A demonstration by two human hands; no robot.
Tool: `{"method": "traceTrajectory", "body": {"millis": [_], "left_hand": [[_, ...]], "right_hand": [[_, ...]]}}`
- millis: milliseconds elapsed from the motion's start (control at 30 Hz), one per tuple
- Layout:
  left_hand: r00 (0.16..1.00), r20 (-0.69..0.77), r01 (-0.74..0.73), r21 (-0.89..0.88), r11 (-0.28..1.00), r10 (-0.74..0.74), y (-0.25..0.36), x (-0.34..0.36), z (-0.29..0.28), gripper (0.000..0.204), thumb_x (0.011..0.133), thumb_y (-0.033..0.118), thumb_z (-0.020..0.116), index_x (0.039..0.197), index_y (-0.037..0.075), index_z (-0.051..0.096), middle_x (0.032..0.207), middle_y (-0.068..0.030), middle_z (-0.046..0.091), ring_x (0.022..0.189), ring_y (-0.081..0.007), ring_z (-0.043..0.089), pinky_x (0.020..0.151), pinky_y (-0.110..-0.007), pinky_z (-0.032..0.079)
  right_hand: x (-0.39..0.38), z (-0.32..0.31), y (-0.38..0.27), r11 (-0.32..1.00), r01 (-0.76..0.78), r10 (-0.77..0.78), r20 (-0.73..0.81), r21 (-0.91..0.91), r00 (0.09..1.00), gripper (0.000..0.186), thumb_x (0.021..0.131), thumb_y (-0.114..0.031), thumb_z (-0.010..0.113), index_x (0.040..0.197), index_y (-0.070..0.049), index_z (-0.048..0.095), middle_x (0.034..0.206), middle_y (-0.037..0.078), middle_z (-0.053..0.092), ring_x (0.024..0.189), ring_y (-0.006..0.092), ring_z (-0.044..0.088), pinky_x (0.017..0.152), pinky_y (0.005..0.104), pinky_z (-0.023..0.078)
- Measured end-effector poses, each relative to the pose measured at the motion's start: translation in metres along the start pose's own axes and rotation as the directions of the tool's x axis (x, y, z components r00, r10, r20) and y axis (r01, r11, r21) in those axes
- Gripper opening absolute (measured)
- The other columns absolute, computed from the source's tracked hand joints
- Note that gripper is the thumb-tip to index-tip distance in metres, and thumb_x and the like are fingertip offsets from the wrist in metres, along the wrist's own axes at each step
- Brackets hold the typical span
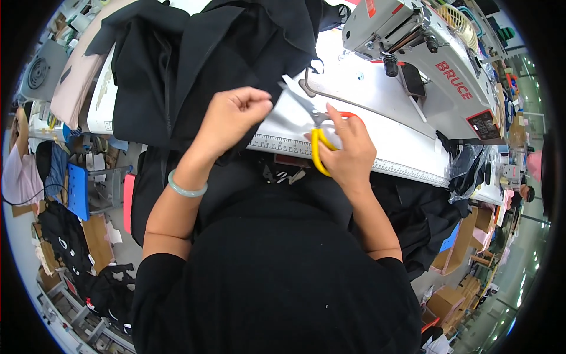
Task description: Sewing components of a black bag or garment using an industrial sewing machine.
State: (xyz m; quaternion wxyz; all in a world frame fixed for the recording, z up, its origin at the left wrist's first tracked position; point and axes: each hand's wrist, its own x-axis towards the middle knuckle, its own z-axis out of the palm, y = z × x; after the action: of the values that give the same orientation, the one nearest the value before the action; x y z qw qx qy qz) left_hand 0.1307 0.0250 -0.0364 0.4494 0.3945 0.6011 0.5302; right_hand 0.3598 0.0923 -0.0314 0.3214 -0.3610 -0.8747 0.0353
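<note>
My right hand (352, 150) has its fingers in the handles of a pair of scissors (319, 119), one loop yellow and the other red. The grey blades point up and left, over the white sewing table (283, 123), and look parted. Just left of their tips is my left hand (233, 120), thumb and fingers pressed together; whatever may be between them is too small to make out. Beneath and beyond that hand a large black cloth (236, 47) lies bunched on the table and hangs over its front edge. A pale green bangle (187, 186) circles my left wrist.
A white sewing machine (436, 50) stands at the back right. A ruler strip (389, 167) runs along the table's front edge. Black fabric (407, 215) hangs at the right, below a clear plastic bag (469, 171). A blue chair back (78, 192) stands at the left.
</note>
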Motion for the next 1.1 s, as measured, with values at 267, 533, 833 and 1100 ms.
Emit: {"method": "traceTrajectory", "body": {"millis": [267, 533, 833, 1100], "left_hand": [[0.904, 0.426, -0.312, 0.612, 0.727, 0.031, 0.037, -0.010, -0.007, 0.011, 0.085, 0.010, 0.067, 0.085, 0.000, 0.069, 0.071, -0.0146, 0.066, 0.062, -0.0260, 0.065, 0.061, -0.032, 0.049], [0.751, 0.077, -0.358, 0.882, 0.306, 0.655, 0.034, 0.138, 0.085, 0.035, 0.081, 0.020, 0.069, 0.106, -0.003, 0.060, 0.104, -0.0173, 0.061, 0.088, -0.0400, 0.064, 0.079, -0.046, 0.055], [0.953, -0.287, -0.110, -0.011, 0.994, 0.102, 0.091, 0.198, -0.046, 0.017, 0.089, 0.018, 0.059, 0.100, 0.005, 0.063, 0.079, -0.0029, 0.057, 0.073, -0.0157, 0.054, 0.064, -0.028, 0.044], [0.944, -0.306, -0.229, -0.346, 0.910, 0.121, 0.102, 0.094, -0.125, 0.021, 0.094, 0.010, 0.063, 0.115, 0.007, 0.061, 0.084, 0.0036, 0.060, 0.066, -0.0057, 0.056, 0.061, -0.020, 0.048]], "right_hand": [[-0.036, -0.033, 0.103, 0.927, -0.369, 0.367, -0.043, -0.061, 0.929, 0.050, 0.082, -0.011, 0.075, 0.129, -0.006, 0.059, 0.106, 0.011, 0.065, 0.090, 0.0212, 0.062, 0.077, 0.0310, 0.050], [-0.008, -0.024, 0.106, 0.885, -0.240, 0.213, -0.113, -0.399, 0.971, 0.028, 0.085, -0.011, 0.068, 0.113, -0.007, 0.068, 0.114, 0.012, 0.065, 0.104, 0.0323, 0.059, 0.090, 0.0410, 0.048], [-0.027, -0.024, 0.132, 0.864, -0.401, 0.380, -0.128, -0.303, 0.916, 0.029, 0.086, -0.010, 0.066, 0.114, -0.009, 0.069, 0.117, 0.012, 0.065, 0.100, 0.0320, 0.060, 0.089, 0.0412, 0.048], [0.011, 0.016, 0.082, 0.997, -0.069, 0.076, -0.188, 0.047, 0.979, 0.032, 0.081, -0.003, 0.071, 0.113, -0.005, 0.066, 0.119, 0.014, 0.063, 0.106, 0.0306, 0.060, 0.091, 0.0393, 0.049]]}}
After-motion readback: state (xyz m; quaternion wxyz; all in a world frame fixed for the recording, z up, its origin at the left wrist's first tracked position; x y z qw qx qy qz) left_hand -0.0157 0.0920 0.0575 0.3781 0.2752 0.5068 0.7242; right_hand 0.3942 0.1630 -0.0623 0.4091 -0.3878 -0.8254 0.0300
